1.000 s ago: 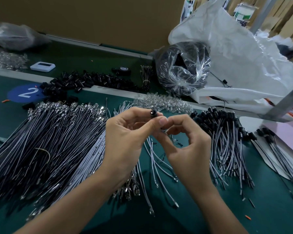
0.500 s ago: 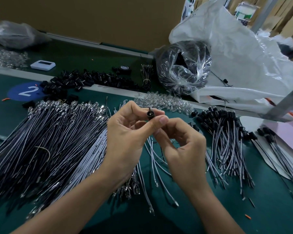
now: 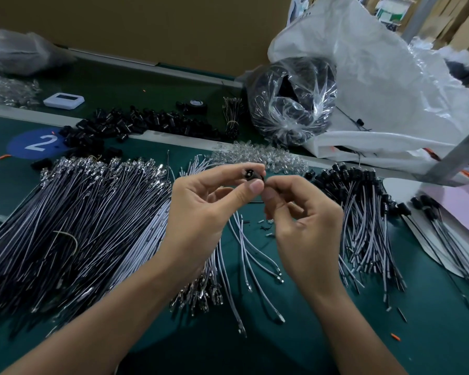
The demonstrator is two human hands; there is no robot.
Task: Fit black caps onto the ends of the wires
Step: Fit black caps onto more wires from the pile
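My left hand [image 3: 201, 212] pinches a small black cap [image 3: 249, 174] between thumb and forefinger, held above the green mat. My right hand [image 3: 306, 226] has its fingertips pressed against that cap from the right; its fingers are curled, and whether a wire end sits between them is hidden. Several grey-white wires [image 3: 251, 255] trail on the mat below the hands. A big heap of uncapped wires [image 3: 73, 226] with metal terminals lies at the left. Capped wires [image 3: 363, 212] lie in a pile at the right.
Loose black caps [image 3: 125, 128] are strewn along the back rail beside a blue disc marked 2 [image 3: 37, 143]. Clear small parts [image 3: 257, 155] lie behind my hands. A clear bag of black pieces [image 3: 293, 101] and white plastic sheeting [image 3: 390, 85] fill the back right.
Both hands have risen slightly. My right hand's fingertips have come up from below my left thumb to meet the cap from the right. The cap stays pinched in my left hand.
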